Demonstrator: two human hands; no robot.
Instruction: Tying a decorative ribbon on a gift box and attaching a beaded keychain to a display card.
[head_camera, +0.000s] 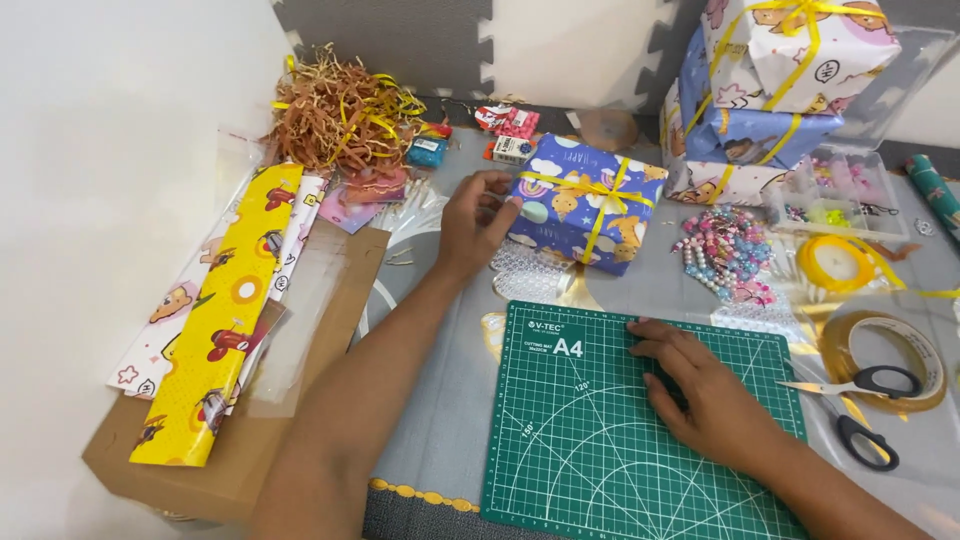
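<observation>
My left hand (472, 222) reaches forward and its fingers touch the left side of a blue wrapped gift box (580, 205) tied with yellow ribbon. The box sits just beyond a green cutting mat (560, 440). On that mat lies my right hand (695, 390), palm down, fingers spread toward the mat's upper edge, holding nothing.
Stacked wrapped gifts (760, 90) stand at the back right. Beads (725, 250), a yellow ribbon roll (835, 262), a tape roll (900, 350) and scissors (860, 405) lie right of the mat. Wrapping paper sheets (215, 320) rest on a cardboard box (240, 450) at left; shredded paper (335, 115) behind.
</observation>
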